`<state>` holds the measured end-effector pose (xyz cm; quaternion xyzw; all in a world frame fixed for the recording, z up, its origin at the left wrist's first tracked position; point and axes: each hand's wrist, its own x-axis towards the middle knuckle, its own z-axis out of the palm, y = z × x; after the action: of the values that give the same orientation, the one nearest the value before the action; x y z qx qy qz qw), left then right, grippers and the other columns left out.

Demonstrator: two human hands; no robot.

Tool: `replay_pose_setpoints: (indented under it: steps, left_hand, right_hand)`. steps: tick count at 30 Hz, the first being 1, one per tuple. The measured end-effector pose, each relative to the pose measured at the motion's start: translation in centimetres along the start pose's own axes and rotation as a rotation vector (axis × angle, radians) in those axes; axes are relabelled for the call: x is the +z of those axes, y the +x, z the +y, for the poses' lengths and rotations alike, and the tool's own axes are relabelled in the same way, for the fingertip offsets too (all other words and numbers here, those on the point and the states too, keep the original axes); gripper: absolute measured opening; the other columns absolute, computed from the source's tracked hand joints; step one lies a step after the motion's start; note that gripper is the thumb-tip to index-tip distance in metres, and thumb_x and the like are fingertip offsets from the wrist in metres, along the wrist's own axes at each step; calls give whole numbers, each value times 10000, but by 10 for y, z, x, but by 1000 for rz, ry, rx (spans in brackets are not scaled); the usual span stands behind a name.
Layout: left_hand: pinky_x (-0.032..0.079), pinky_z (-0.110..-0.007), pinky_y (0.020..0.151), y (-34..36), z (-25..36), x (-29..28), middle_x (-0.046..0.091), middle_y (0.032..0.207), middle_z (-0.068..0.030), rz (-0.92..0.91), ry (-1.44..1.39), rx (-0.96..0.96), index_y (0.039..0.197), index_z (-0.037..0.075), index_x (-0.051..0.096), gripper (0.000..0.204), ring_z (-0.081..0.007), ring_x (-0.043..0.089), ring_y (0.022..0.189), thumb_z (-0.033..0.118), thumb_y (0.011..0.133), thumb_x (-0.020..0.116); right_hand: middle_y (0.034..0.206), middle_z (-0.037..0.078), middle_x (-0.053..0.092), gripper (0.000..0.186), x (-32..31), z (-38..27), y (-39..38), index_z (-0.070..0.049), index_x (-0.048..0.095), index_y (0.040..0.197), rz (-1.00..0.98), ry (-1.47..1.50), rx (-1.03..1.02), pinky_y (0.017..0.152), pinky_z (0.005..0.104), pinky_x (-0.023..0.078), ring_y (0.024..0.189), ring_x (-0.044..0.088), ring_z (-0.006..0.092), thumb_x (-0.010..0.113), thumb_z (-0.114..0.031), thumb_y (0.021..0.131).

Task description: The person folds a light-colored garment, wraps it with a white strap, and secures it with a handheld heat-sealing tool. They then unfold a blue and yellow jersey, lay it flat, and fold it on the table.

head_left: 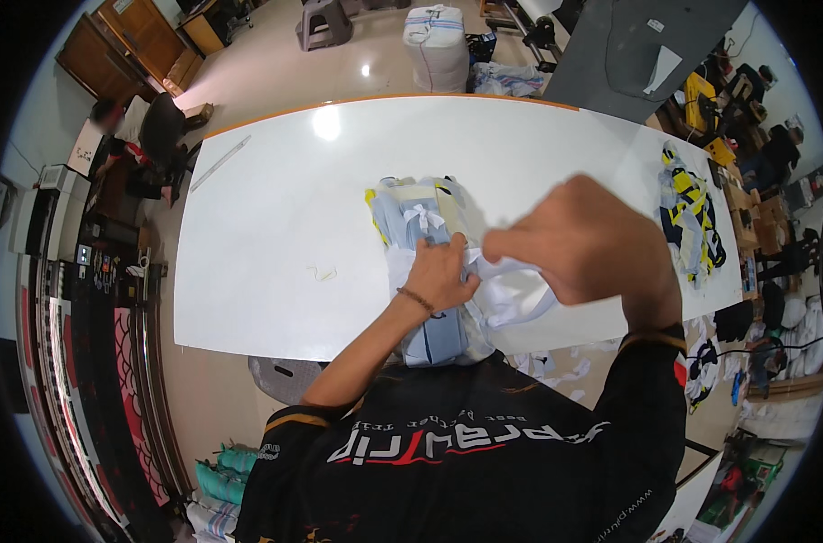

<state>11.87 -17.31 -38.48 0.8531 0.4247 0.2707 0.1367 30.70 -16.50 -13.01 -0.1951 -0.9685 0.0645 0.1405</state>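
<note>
A bundle of folded light blue-grey fabric pieces (pixel 429 339) with yellow edges lies upright in the middle of the white table (pixel 257 217), a small white bow tied near its top. My left hand (pixel 438 276) rests on the bundle, its fingers curled on a white cloth strip crossing it. Just right of it, my right hand (pixel 570 244) is closed, thumb and forefinger pinching that white strip (pixel 511 294), which loops down over the table. Exactly where my right fingertips meet the cloth is partly hidden.
Yellow, navy and white scraps (pixel 687 213) lie at the table's right, a clear ruler (pixel 221 163) at the back left. Beyond are a white bale (pixel 434 50), a plastic stool (pixel 323 23) and a grey board (pixel 646 41). People sit at left (pixel 140 149) and right (pixel 773 158).
</note>
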Motion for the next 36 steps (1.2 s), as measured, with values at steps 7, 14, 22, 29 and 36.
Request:
replay_pose_setpoints:
  steps: [7, 14, 22, 29, 36]
  left_hand:
    - [383, -471, 732, 0, -2, 9, 638, 622, -153, 6, 71, -28, 874, 5, 640, 244, -390, 626, 605, 243, 925, 615]
    - [419, -483, 704, 12, 1, 3, 661, 692, -186, 206, -135, -79, 814, -1, 676, 269, -400, 617, 635, 196, 951, 556]
    - [460, -532, 774, 3, -3, -7, 665, 806, -227, -42, -236, -199, 898, -16, 652, 283, -436, 629, 787, 207, 979, 498]
    - [490, -520, 772, 0, -3, -19, 677, 867, -249, 48, -279, -132, 983, 26, 691, 392, -455, 640, 826, 320, 1035, 437]
    - [487, -512, 820, 7, -6, -30, 666, 912, -263, -164, -426, -230, 1046, 28, 681, 371, -454, 635, 901, 311, 1041, 440]
  right_hand:
    - [847, 68, 687, 414, -55, 2, 101, -147, 693, 1017, 150, -283, -129, 687, 432, 470, 799, 658, 289, 643, -36, 621]
    - [1076, 103, 716, 425, -73, 17, 236, -124, 693, 1184, 230, 55, 24, 824, 434, 533, 977, 685, 302, 660, -159, 762]
    - [1333, 157, 626, 528, -27, 24, 277, -130, 610, 1359, 294, 148, -372, 1004, 425, 497, 1227, 601, 336, 674, -245, 848]
    - [986, 121, 729, 397, 68, 81, 104, -32, 688, 1157, -284, 240, 166, 762, 396, 557, 828, 718, 283, 665, -374, 957]
    - [723, 120, 702, 185, 176, 89, -24, 46, 749, 1007, -142, 848, 776, 512, 295, 520, 573, 663, 155, 641, -79, 922]
